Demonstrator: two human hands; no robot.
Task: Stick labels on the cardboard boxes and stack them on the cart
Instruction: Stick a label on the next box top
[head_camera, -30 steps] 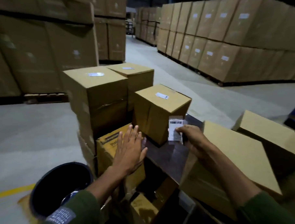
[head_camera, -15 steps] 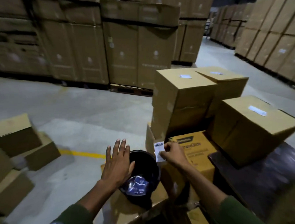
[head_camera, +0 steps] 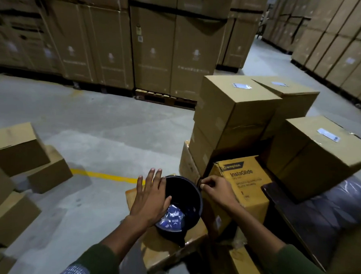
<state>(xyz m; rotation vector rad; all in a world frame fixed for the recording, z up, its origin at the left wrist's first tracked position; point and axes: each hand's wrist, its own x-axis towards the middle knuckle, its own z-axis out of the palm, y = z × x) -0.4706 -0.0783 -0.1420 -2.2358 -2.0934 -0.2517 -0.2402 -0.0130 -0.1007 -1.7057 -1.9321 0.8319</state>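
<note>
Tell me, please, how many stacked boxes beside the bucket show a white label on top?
3: the tall front box, the box behind it, and the lower right box. Others may be hidden.

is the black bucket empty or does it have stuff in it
Not empty: the black bucket stands upright and open-topped, with crumpled blue and white scraps lying at its bottom.

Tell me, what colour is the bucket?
Black bucket, seen in the head view.

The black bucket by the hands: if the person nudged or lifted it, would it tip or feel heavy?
The black bucket probably feels light: only small blue-and-white scraps lie in its bottom. It may tip or slide if nudged, since it sits tilted on a slanted flat cardboard sheet. Its wall looks rigid, so it should hold shape when lifted.
</note>
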